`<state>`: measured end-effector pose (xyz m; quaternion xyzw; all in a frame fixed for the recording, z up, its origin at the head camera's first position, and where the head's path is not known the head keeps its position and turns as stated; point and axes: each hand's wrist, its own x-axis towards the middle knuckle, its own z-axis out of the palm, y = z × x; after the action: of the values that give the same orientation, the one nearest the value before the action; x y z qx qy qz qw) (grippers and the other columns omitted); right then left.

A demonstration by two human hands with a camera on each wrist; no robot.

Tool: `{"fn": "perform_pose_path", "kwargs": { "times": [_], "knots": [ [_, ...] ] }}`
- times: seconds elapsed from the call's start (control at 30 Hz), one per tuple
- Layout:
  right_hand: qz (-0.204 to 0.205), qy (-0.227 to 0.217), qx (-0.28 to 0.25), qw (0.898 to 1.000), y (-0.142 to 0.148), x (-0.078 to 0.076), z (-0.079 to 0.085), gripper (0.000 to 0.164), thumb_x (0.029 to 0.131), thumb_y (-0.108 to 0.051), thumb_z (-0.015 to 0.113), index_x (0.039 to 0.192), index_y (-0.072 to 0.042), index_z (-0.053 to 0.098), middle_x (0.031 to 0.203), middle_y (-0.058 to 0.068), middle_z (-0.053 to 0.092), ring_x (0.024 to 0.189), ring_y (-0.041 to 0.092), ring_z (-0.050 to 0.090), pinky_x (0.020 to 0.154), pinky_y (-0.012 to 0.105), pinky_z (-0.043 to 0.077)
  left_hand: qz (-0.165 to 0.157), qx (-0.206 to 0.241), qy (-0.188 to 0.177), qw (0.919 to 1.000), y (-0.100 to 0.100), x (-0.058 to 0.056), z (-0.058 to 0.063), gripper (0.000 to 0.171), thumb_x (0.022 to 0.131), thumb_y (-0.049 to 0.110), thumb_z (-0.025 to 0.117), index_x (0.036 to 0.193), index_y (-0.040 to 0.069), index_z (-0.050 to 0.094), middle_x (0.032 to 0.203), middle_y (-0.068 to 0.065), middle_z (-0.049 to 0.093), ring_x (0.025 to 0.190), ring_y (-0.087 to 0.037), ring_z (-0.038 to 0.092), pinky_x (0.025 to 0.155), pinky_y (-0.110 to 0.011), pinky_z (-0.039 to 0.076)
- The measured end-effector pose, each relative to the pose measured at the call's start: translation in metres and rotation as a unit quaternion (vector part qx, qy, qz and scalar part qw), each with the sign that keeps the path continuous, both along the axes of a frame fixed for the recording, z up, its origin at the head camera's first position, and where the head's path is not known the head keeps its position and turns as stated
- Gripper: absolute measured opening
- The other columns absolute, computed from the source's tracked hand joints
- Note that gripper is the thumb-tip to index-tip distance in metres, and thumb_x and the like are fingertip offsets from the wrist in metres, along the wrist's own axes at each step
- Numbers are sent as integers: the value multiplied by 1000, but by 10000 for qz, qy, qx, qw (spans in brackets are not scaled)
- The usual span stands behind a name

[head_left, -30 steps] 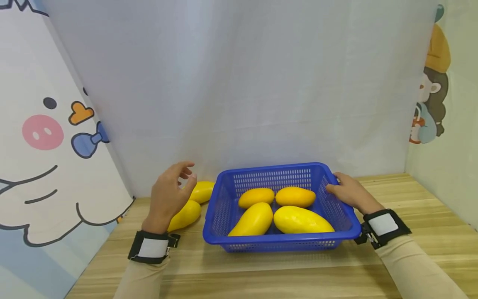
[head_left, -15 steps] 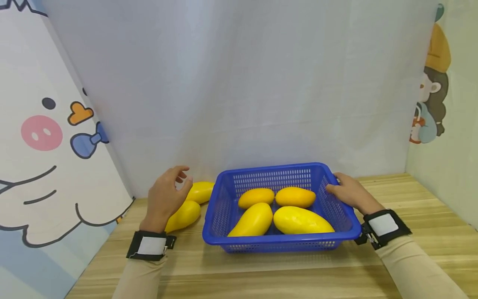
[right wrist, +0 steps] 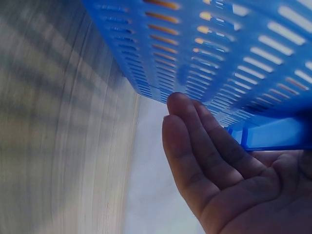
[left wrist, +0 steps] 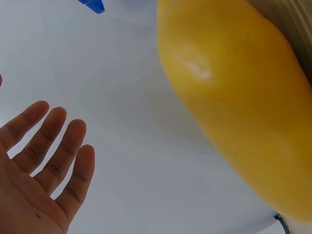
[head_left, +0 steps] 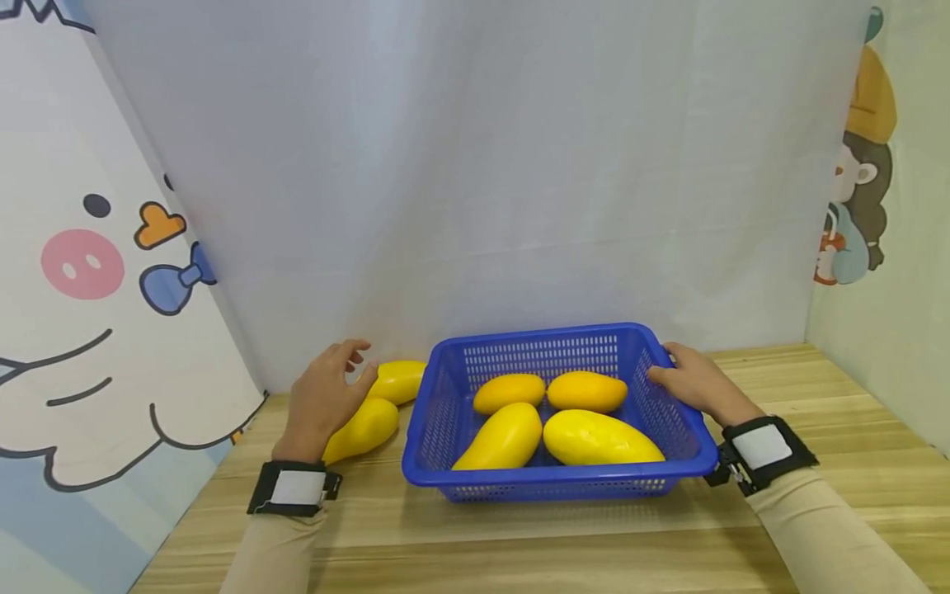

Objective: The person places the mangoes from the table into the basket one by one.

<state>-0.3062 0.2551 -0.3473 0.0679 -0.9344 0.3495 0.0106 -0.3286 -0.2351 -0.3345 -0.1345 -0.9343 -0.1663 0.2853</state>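
A blue plastic basket (head_left: 557,476) with slotted walls stands on the table with several yellow mangoes (head_left: 601,437) in it. My right hand (head_left: 698,381) holds its right rim, thumb over the top edge. The right wrist view shows the fingers (right wrist: 187,141) against the outside of the slotted wall. My left hand (head_left: 322,404) hovers just left of two loose mangoes, its fingers loosely bent around nothing. One loose mango (head_left: 371,429) lies nearer me, partly covered by the hand; the other mango (head_left: 399,381) lies behind it. A mango (left wrist: 234,97) looms large beside the left hand in the left wrist view.
The wood-grain table (head_left: 564,553) ends at a pale cloth backdrop (head_left: 519,181) behind the basket. A panel with a cartoon animal (head_left: 96,330) borders the left side, and a wall with a cartoon figure (head_left: 857,198) borders the right.
My left hand has drifted slightly left and down, away from the basket. The right hand, basket and mangoes have stayed where they were.
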Motion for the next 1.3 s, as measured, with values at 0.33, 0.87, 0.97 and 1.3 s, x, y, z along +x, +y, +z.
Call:
{"fn": "perform_pose_path", "kwargs": {
  "times": [0.33,0.87,0.97,1.3],
  "knots": [
    [4,-34,-13,10000,-1,0,2,60,93,-29,45,135,11,29,125,33,45,102,40,53,82,49,46,63,-29,-178,9998,-10,-1,-7,42,92,46,46,120,17,56,102,-7,61,89,-26,57,67,-42,48],
    [-2,-40,53,10000,-1,1,3,61,93,-29,45,135,12,29,124,34,45,101,40,53,81,50,46,263,-47,-753,9968,-20,-4,-19,45,91,50,43,121,17,55,106,-7,60,91,-26,56,72,-44,46],
    [-16,-35,57,10000,-1,2,4,60,93,-29,45,135,12,29,124,33,46,101,40,53,81,49,46,285,-99,-838,9960,-21,-5,-22,49,91,52,41,122,17,55,107,-7,59,92,-26,55,73,-44,46],
    [-26,-85,13,10000,-1,3,3,60,93,-29,45,133,12,30,122,33,47,100,39,54,81,50,46,233,-182,-1061,9939,-25,-9,-28,48,92,52,41,121,17,55,109,-8,59,93,-26,55,73,-44,46]
  ]
}}
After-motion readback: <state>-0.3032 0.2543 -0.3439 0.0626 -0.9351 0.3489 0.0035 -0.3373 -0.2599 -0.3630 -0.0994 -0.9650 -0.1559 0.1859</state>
